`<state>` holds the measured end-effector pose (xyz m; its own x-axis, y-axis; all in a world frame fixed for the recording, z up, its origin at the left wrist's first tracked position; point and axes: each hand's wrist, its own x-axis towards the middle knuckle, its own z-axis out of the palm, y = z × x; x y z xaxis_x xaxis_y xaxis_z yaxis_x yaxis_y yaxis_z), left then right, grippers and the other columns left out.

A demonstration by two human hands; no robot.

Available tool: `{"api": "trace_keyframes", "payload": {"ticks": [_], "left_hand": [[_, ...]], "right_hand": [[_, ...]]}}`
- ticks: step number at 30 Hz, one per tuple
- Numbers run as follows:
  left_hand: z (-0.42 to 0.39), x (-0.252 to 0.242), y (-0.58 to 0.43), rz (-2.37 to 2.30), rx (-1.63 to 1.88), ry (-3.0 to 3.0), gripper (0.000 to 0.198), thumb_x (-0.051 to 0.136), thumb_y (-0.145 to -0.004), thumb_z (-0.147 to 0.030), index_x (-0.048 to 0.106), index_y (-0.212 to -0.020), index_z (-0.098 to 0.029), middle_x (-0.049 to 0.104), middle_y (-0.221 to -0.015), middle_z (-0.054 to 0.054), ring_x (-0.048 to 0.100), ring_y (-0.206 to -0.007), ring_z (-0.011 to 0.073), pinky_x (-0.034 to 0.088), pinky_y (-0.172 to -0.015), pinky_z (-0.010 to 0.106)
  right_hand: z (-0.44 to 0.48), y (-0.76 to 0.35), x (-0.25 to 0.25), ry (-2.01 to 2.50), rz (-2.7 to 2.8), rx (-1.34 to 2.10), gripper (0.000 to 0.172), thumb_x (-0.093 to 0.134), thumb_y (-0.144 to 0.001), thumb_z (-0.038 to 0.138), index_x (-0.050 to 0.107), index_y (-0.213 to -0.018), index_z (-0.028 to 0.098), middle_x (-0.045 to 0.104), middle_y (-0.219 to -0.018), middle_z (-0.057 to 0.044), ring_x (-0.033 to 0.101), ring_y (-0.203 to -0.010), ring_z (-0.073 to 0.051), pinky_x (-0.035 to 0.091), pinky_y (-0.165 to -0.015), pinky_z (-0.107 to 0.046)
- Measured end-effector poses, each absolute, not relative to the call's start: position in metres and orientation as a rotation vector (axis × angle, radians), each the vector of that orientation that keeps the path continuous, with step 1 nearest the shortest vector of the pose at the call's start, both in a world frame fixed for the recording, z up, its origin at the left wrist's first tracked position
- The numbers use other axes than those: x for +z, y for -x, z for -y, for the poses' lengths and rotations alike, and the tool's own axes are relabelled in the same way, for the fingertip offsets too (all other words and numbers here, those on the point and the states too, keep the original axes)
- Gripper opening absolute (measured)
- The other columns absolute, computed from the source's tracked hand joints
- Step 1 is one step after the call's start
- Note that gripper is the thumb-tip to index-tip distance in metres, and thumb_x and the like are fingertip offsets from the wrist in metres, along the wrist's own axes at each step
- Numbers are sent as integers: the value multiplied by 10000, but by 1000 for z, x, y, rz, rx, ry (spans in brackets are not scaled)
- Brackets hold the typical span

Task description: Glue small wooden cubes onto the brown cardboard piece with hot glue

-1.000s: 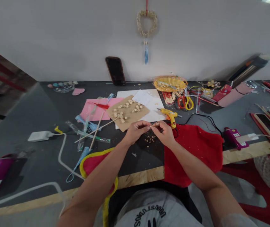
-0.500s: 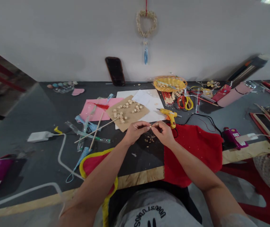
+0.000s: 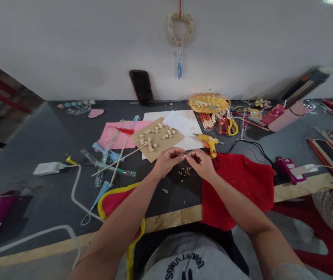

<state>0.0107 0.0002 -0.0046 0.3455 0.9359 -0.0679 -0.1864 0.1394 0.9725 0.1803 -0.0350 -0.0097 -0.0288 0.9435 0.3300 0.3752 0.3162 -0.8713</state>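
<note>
My left hand [image 3: 167, 161] and my right hand [image 3: 200, 163] meet above the dark tabletop, fingertips pinched close together. Whatever is between them is too small to make out. Just below lie several small pale wooden pieces [image 3: 184, 171]. Beyond my left hand, little cube-like clusters of pale wood [image 3: 151, 137] rest on a brown sheet [image 3: 170, 146]. A yellow glue gun [image 3: 208, 143] lies past my right hand, and a red cloth [image 3: 239, 186] is spread under my right forearm.
Sticks [image 3: 117, 161], blue tassels [image 3: 104, 190] and a white cable [image 3: 77, 194] lie to the left. Scissors [image 3: 228, 126] and a yellow basket [image 3: 210, 103] are at the back. A phone [image 3: 142, 88] leans on the wall. Purple power boxes [image 3: 291, 170] stand at both sides.
My hands stay in nearly the same place, still pinched, with slight finger movement. Another person's hand at the right edge has gone out of view.
</note>
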Motion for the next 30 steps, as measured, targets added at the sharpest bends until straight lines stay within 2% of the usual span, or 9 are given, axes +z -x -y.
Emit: {"api": "trace_keyframes", "payload": {"ticks": [8, 20, 30], "left_hand": [[-1, -7, -10, -866, 949, -1163, 319, 840, -609, -369, 693, -799, -158, 659, -755, 13, 561, -684, 117, 447, -677, 244], [0, -8, -8, -857, 936, -1227, 309, 808, -649, -393, 709, -813, -151, 664, -754, 15, 556, -688, 120, 435, -694, 250], [1, -5, -9, -851, 944, -1219, 326, 799, -659, -412, 709, -820, -143, 667, -754, 21, 555, -693, 119, 434, -689, 244]], "right_hand": [[35, -180, -9, 1223, 1610, 737, 97, 598, -833, 276, 632, -792, 196, 638, -772, -19, 578, -706, -148, 461, -638, -267], [34, -182, -11, 1228, 1563, 841, 121, 596, -837, 304, 622, -811, 189, 641, -777, -14, 581, -723, -148, 460, -676, -273], [34, -181, -10, 1203, 1618, 712, 79, 620, -834, 264, 637, -793, 200, 636, -779, -20, 588, -733, -152, 471, -659, -269]]}}
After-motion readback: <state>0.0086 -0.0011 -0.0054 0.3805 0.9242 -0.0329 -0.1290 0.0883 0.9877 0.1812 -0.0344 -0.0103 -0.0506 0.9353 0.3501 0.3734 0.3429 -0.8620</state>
